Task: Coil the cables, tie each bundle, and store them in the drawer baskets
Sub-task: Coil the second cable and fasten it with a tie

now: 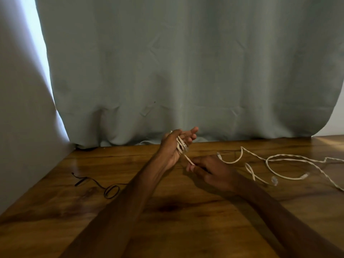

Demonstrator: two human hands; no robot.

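My left hand (174, 146) is raised above the wooden table (167, 220), palm turned up, with several turns of a white cable (181, 144) wound around it. My right hand (208, 169) sits just below and to the right, pinching the same cable where it leaves the coil. The rest of that white cable (279, 159) trails in loose loops across the table to the right, with clear plug ends lying near it. A thin black cable (104, 187) lies loose on the table to the left of my left forearm.
A grey-green curtain (186, 71) hangs along the table's far edge. A pale wall (18, 127) closes the left side. No drawer or basket is in view.
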